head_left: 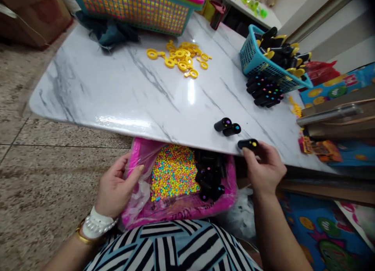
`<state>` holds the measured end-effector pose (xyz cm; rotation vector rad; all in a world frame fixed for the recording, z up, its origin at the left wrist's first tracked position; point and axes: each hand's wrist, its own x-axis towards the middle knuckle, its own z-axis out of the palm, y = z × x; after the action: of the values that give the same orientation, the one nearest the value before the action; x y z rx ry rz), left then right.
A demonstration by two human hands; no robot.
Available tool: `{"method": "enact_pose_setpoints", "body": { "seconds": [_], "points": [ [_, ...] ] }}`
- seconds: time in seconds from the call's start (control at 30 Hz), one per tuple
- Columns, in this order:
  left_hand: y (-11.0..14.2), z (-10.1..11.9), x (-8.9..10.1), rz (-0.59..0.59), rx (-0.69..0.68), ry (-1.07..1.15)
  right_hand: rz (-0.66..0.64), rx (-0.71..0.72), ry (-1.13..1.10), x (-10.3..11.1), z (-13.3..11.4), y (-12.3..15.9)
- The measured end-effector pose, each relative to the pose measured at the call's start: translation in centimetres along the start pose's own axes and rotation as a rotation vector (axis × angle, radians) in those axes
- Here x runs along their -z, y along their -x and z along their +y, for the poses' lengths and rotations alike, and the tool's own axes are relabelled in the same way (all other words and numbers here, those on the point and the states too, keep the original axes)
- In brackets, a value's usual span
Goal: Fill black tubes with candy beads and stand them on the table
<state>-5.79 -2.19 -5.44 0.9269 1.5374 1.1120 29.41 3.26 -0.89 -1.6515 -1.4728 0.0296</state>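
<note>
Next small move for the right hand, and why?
I'd have the right hand set the held black tube on the marble-look tabletop beside the two black tubes, then release. It's already at the table's front edge, close to that pair, with bare surface around them, and yellow dots show at its end.

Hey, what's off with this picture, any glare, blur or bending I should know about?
Head view: glare streaks the marble table near its front edge and below the yellow rings; wide-angle stretch tilts the outer parts; the top right corner falls dark.
</note>
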Motion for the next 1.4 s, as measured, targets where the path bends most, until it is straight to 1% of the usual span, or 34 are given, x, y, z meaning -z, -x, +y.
{"method": "enact_pose_setpoints", "body": {
  "seconds": [0.03, 0.1, 0.17, 0.2, 0.27, 0.3, 0.33, 0.37, 0.4, 0.47, 0.5, 0.53, 0.57, 0.63, 0.77, 0.87, 0.9, 0.93, 1.03, 1.1, 1.17, 1.23, 1.27, 1.3, 1.33, 1.4],
  "points": [
    [0.0, 0.0, 0.0, 0.004, -0.001, -0.006, -0.008, -0.009, 0.065, -0.2, 0.4, -1.1],
    [0.1, 0.1, -0.1, 0.014, -0.008, -0.02, -0.063, -0.018, 0.11, -0.8, 1.0, -2.8],
    [0.3, 0.1, -0.1, 0.023, -0.018, -0.029, -0.101, -0.034, 0.07, -1.2, 1.1, -3.2],
    [0.4, 0.1, -0.1, 0.026, -0.021, -0.03, -0.094, -0.04, 0.048, -1.3, 0.9, -2.8],
    [0.5, 0.0, -0.1, 0.032, -0.03, -0.022, 0.011, -0.02, 0.022, -0.9, 0.2, -1.1],
    [0.5, 0.0, -0.1, 0.032, -0.033, -0.017, 0.057, 0.027, 0.025, -0.5, -0.2, 0.0],
    [0.5, -0.1, -0.1, 0.032, -0.037, -0.014, 0.058, 0.114, 0.034, -0.1, -0.6, 1.2],
    [0.4, -0.1, -0.1, 0.029, -0.044, -0.013, -0.053, 0.242, 0.049, 0.3, -0.9, 2.3],
    [0.4, -0.2, -0.1, 0.024, -0.051, -0.014, -0.236, 0.39, 0.074, 0.7, -1.0, 3.2],
    [0.3, -0.2, 0.0, 0.016, -0.065, -0.022, -0.717, 0.662, 0.152, 1.1, -0.9, 4.4],
    [0.3, -0.2, 0.0, 0.011, -0.069, -0.026, -0.912, 0.754, 0.197, 1.1, -0.6, 4.6],
    [0.3, -0.3, 0.0, 0.006, -0.072, -0.028, -1.046, 0.809, 0.241, 1.0, -0.4, 4.6],
    [0.3, -0.3, 0.0, 0.004, -0.075, -0.029, -1.127, 0.832, 0.274, 0.9, -0.1, 4.4],
    [0.3, -0.3, -0.1, 0.004, -0.082, -0.027, -1.201, 0.839, 0.275, 0.4, 0.2, 3.8],
    [0.5, -0.6, -0.1, 0.015, -0.095, -0.016, -1.264, 0.864, 0.181, -0.5, -0.6, 3.0],
    [0.6, -0.6, -0.1, 0.024, -0.099, -0.021, -1.335, 0.898, 0.086, -1.4, -1.7, 3.0],
    [0.6, -0.6, -0.1, 0.022, -0.104, -0.023, -1.333, 0.896, 0.062, -1.7, -2.0, 3.1],
    [0.6, -0.6, -0.1, 0.018, -0.111, -0.024, -1.31, 0.888, 0.037, -2.2, -2.1, 3.2],
    [0.5, -0.5, -0.1, 0.007, -0.13, -0.023, -1.183, 0.85, -0.081, -3.8, -2.2, 3.7],
    [0.5, -0.6, -0.1, 0.008, -0.141, -0.026, -1.124, 0.803, -0.156, -4.7, -2.3, 4.0],
    [0.5, -0.8, -0.1, 0.01, -0.15, -0.028, -1.028, 0.697, -0.15, -5.4, -2.5, 4.4],
    [0.5, -0.9, -0.1, 0.008, -0.145, -0.016, -0.9, 0.549, -0.086, -5.9, -3.0, 4.9],
    [0.5, -0.9, -0.1, 0.004, -0.14, -0.001, -0.869, 0.491, -0.043, -6.0, -3.3, 5.3],
    [0.5, -1.0, -0.1, 0.0, -0.137, 0.02, -0.878, 0.465, 0.002, -6.2, -3.7, 5.7],
    [0.5, -1.0, -0.2, -0.003, -0.135, 0.04, -0.923, 0.474, 0.044, -6.3, -4.1, 6.2],
    [0.4, -1.0, -0.2, -0.006, -0.133, 0.064, -1.07, 0.578, 0.107, -6.6, -4.8, 7.2]
  ]
}}
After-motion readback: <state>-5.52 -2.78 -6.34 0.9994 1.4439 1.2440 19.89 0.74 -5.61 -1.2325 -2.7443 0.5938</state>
